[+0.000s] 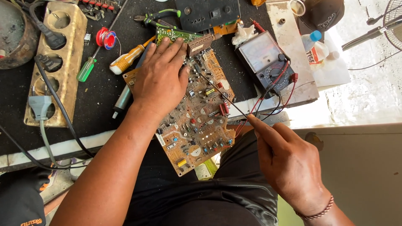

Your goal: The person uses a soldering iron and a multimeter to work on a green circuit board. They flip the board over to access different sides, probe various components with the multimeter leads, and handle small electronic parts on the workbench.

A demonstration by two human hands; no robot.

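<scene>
My right hand (pixel 289 165) sat nearest the camera, just off the lower right edge of the circuit board (pixel 197 121). Its fingers were pinched shut on a thin dark probe (pixel 222 94), whose tip reached up and left onto the board's upper part. The board lay tilted, its lower corner overhanging the worktop (pixel 100 90) edge above my lap, component side up.

My left hand (pixel 161 77) lay flat on the board's upper left portion, fingers spread and extended, palm down, gripping nothing, only pressing on it.

Right of the board stood an analogue multimeter (pixel 264 62) with red and black leads (pixel 276 100) trailing toward the board's right edge. Left of the board lay a yellow-handled screwdriver (pixel 125 60) and a green-handled screwdriver (pixel 87 69); beyond those, a red solder spool (pixel 105 37). Well left of the board sat a wooden socket strip (pixel 63 54) with plugs in it. Past the board's top edge lay green-handled pliers (pixel 157 16) and a dark panel (pixel 207 13).
</scene>
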